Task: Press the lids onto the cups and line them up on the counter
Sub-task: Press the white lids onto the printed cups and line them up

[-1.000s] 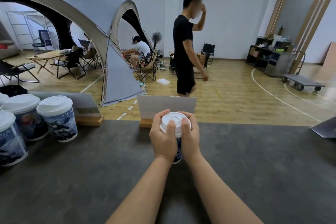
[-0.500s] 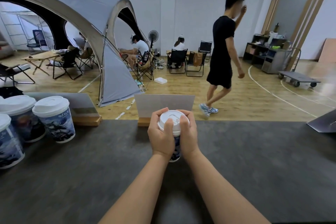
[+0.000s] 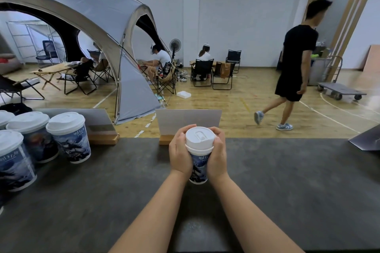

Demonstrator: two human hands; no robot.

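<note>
A blue printed paper cup (image 3: 199, 167) with a white lid (image 3: 199, 137) stands on the dark counter (image 3: 287, 181) in front of me. My left hand (image 3: 181, 153) wraps its left side and my right hand (image 3: 218, 156) wraps its right side, fingers curled up to the lid's rim. The lid's top is uncovered. Several lidded cups of the same kind stand grouped at the far left, the nearest to me (image 3: 12, 160) and one further right (image 3: 70, 136).
A white card in a wooden stand (image 3: 188, 121) sits just behind the held cup; a second card stand (image 3: 100, 127) is behind the left cups. A dark sheet (image 3: 368, 139) lies at the counter's right edge. Beyond the counter, a person walks rightwards across the wooden floor.
My thumbs have come off the top of the lid and both hands have slid down around the cup's sides. The walking person has moved further right.
</note>
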